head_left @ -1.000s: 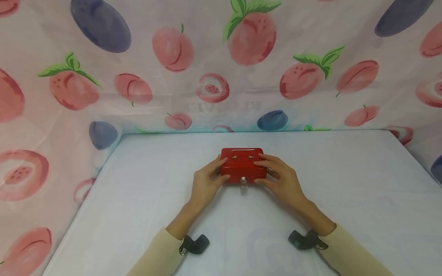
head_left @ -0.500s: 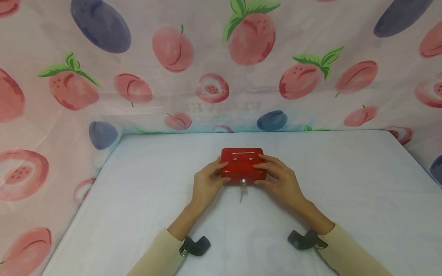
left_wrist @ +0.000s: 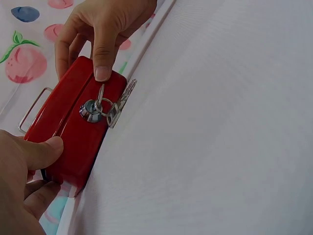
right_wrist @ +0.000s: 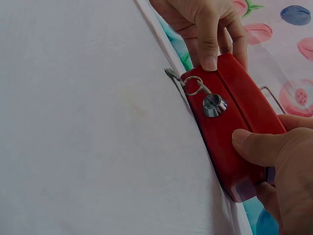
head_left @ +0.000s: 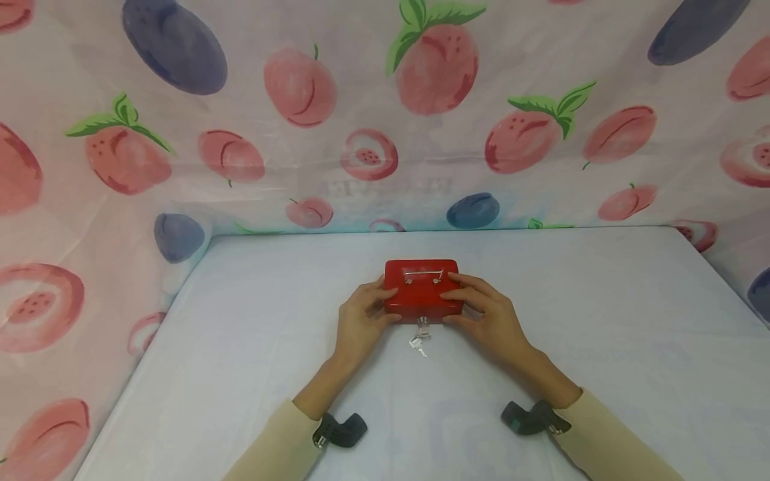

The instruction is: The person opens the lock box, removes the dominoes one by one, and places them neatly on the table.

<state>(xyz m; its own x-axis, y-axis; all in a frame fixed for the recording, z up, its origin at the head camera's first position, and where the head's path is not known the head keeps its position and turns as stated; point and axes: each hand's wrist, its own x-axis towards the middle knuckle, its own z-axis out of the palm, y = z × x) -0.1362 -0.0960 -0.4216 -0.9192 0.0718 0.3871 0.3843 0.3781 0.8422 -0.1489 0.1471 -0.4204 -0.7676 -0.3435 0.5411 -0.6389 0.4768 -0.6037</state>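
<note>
A small red metal cash box (head_left: 415,302) is held between both hands, close over the white tabletop. The left hand (head_left: 356,327) grips its left end, thumb on the front face and fingers over the lid and side. At the opposite end the right hand (head_left: 499,324) holds it the same way. On the front is a round chrome lock (left_wrist: 90,111) with a key in it. A ring links that key to a loose key (head_left: 417,343), which hangs in front of the box. The thin wire handle (head_left: 423,272) stands on the lid, which appears closed.
A white cloth (head_left: 252,374) covers the table. Behind and to the left hangs a curtain (head_left: 240,73) printed with peaches and plums. Dark wrist-camera mounts (head_left: 343,429) sit at both sleeve cuffs.
The box has come slightly toward the person, with both hands still gripping its ends. The keys have swung out in front, and the handle has shifted on the lid.
</note>
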